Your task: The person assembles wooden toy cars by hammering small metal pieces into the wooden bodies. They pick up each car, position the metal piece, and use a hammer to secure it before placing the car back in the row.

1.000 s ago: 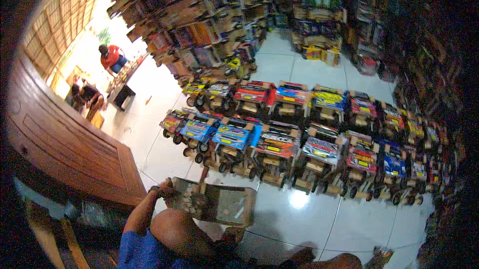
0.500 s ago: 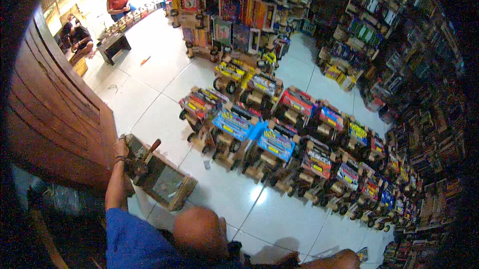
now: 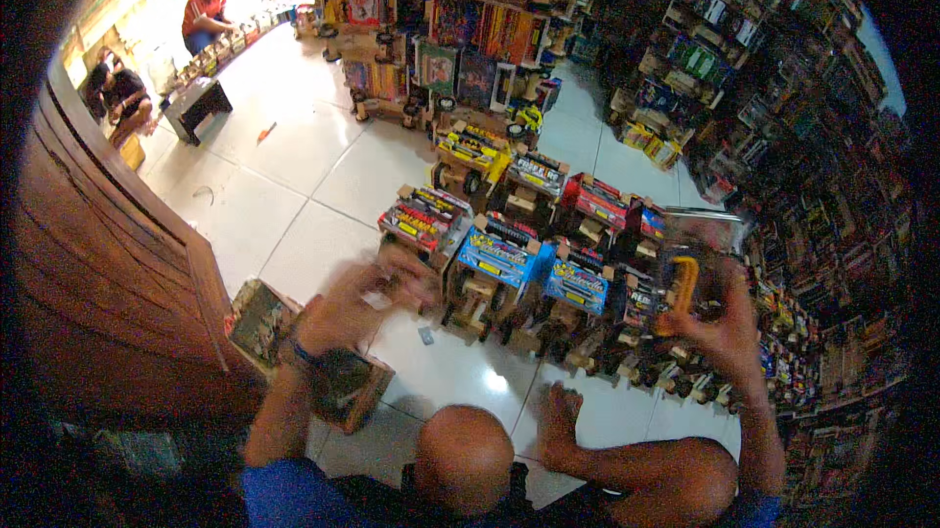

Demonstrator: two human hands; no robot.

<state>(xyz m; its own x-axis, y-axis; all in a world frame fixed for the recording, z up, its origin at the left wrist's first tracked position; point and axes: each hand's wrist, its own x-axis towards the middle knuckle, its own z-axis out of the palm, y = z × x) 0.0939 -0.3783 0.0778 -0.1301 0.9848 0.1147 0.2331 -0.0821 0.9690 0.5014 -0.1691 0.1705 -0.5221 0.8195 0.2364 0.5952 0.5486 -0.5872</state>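
My right hand [image 3: 720,322] is raised over the right part of the toy truck rows, its fingers closed on a yellow-handled tool [image 3: 688,283]. A blurred greyish part lies above the handle, and I cannot make out the tool's kind. Motion smears my left hand [image 3: 377,293], held above the floor between a wooden box [image 3: 364,396] and the nearest red toy truck [image 3: 426,220]; its fingers are unclear. My left forearm hides the middle of the box. Blue toy trucks [image 3: 499,254] with wooden undersides and dark wheels stand in the front row.
A brown wooden door [image 3: 108,274] takes up the left side. Loaded shelves [image 3: 480,29] rise at the back and right. My bent leg [image 3: 636,464] is at the front. Two people [image 3: 206,14] sit far left by a low dark bench [image 3: 199,107]. A small grey piece [image 3: 425,335] lies on white tiles.
My left hand has left the wooden box's far edge and moved right. My right hand has come up from the lower edge with the yellow-handled tool. The view has shifted somewhat.
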